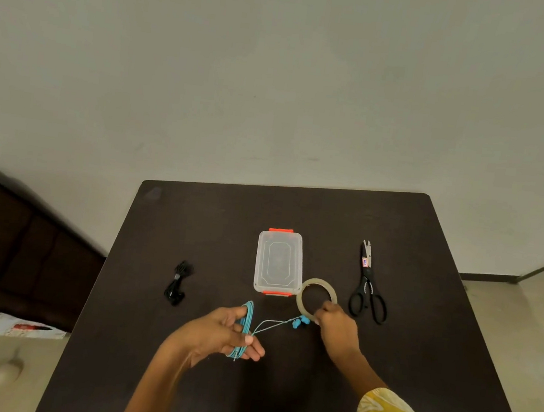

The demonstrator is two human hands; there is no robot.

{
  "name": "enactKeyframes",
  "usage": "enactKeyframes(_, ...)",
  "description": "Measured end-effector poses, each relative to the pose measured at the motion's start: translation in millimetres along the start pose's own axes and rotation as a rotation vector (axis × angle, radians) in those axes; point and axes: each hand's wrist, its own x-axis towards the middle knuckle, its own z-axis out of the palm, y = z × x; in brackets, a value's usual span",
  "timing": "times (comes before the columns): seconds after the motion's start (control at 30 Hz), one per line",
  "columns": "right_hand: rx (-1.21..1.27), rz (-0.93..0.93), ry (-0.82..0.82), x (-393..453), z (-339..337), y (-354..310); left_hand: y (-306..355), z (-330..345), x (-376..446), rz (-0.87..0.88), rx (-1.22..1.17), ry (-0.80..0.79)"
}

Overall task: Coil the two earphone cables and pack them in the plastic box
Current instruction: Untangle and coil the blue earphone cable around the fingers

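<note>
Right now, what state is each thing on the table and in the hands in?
Blue earphones: coiled around left hand, earbuds trailing loose.
Black earphones: bundled, lying on table.
Plastic box: lid on.
Tape roll: flat on table, right hand gripping its edge.
Scissors: closed, untouched.

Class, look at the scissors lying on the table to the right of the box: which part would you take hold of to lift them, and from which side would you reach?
Take the scissors by the black looped handles, which lie at the near end, toward the person. Reach from the near right side, since the closed blades point away toward the wall and the tape roll and right hand crowd the left. The handles look the safest, roomiest grip.
</note>
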Motion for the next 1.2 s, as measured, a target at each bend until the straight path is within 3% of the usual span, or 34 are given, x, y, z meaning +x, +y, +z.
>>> enactKeyframes(0.57, -0.03, 0.096, -0.021, 6, -14, -9, 5, -13, -36, 0.062, 0.032, 0.091)
enactKeyframes(0.67, 0.123, 0.083, 0.032, 4, -24, -24, 7, -11, -37, 0.074, 0.021, 0.058)
enactKeyframes(0.77, 0.585, -0.045, 0.157, -5, -43, -47, 9, -8, -38, 0.096, 0.002, 0.05)
enactKeyframes(0.83, 0.895, -0.147, 0.069, -14, -62, -64, 10, -8, -39, 0.104, -0.018, 0.051)
enactKeyframes(0.9, 1.06, -0.275, -0.139, -23, -82, -78, 11, -8, -41, 0.119, -0.018, 0.047)
enactKeyframes(1.0, 1.054, -0.451, -0.348, -28, -101, -88, 14, -6, -42, 0.144, 0.009, 0.023)
enactKeyframes(1.2, 0.985, -0.557, -0.402, -20, -110, -85, 14, -5, -43, 0.154, -0.02, 0.01)
